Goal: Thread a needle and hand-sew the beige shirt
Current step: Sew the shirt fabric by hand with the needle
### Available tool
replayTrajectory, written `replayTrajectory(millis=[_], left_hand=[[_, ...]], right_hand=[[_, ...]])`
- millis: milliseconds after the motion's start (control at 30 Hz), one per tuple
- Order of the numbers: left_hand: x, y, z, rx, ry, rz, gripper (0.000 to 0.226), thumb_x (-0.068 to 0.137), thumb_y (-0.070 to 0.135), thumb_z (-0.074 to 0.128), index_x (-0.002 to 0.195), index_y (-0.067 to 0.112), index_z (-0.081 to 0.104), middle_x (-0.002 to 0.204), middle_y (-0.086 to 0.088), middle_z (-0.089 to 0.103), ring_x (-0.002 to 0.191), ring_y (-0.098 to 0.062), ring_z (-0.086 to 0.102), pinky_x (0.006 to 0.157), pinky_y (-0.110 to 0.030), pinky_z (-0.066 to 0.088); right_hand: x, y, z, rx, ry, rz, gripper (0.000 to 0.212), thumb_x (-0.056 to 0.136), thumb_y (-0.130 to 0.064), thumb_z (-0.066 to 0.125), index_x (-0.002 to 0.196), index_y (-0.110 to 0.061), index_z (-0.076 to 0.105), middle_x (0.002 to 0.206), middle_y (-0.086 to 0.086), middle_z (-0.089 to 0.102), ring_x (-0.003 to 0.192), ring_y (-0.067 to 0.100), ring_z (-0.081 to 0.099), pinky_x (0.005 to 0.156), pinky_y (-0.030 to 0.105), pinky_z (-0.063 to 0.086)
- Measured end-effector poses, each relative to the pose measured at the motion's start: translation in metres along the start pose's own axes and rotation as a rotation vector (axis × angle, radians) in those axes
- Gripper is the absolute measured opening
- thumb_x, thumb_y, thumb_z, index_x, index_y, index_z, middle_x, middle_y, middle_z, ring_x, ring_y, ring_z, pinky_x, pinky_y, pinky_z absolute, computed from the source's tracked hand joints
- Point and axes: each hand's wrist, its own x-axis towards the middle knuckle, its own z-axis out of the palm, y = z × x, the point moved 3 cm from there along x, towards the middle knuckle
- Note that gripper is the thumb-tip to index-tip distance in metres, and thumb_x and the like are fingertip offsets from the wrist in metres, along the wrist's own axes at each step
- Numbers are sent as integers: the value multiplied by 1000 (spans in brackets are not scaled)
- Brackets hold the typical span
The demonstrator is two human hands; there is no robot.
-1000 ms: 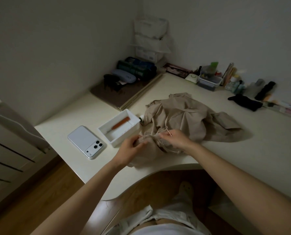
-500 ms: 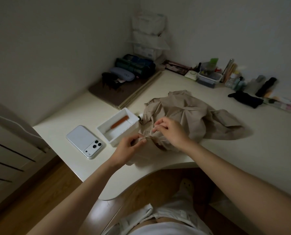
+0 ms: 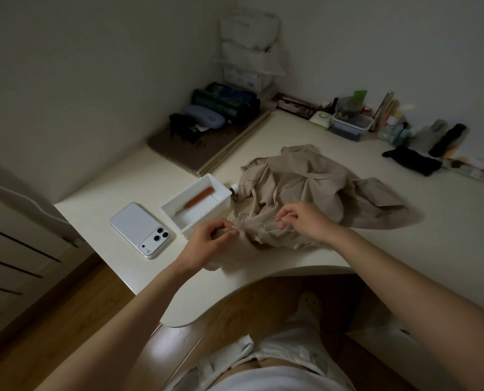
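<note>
The beige shirt (image 3: 305,187) lies crumpled on the cream desk (image 3: 404,249), its near edge bunched at the desk's front. My left hand (image 3: 209,244) pinches a fold of that edge between thumb and fingers. My right hand (image 3: 305,218) pinches the needle (image 3: 277,220) just above the cloth, a little to the right of the left hand. A pale thread (image 3: 256,224) runs taut between the two hands across the fabric. The needle itself is tiny and barely shows.
A white open box (image 3: 221,206) with an orange-handled tool (image 3: 198,200) stands left of the shirt. A white phone (image 3: 142,230) lies further left. A thread spool (image 3: 234,189) peeks out beside the box. Bottles, containers and dark items line the back wall.
My right hand rose from the cloth, then came back down and shifted right, drawing the thread out. My left hand kept its pinch on the shirt's edge.
</note>
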Motion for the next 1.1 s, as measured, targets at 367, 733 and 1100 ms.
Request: replayTrajectory(millis=[367, 733, 1100], left_hand=[[9, 4, 4, 70, 8, 9, 10, 92, 19, 61, 88, 14, 68, 88, 0, 69, 80, -2, 62, 65, -12, 48], [7, 10, 7, 13, -36, 25, 10, 90, 20, 63, 90, 10, 65, 91, -4, 68, 82, -6, 62, 68, -18, 50], [2, 9, 2, -44, -64, 41, 10, 92, 18, 59, 88, 11, 64, 87, -3, 67, 80, -7, 62, 67, -19, 50]], right_hand=[[-18, 2, -24, -24, -422, 8, 14, 96, -9, 51, 101, -12, 63, 87, -5, 69, 61, -5, 59, 60, 15, 46], [1, -18, -2, 205, -28, -92, 10, 96, -15, 53, 97, -15, 63, 84, -8, 69, 83, -3, 63, 80, 16, 43], [3, -31, 21, 106, -41, -166, 11, 92, -14, 59, 98, -12, 68, 84, -13, 63, 83, -3, 58, 79, 13, 44]])
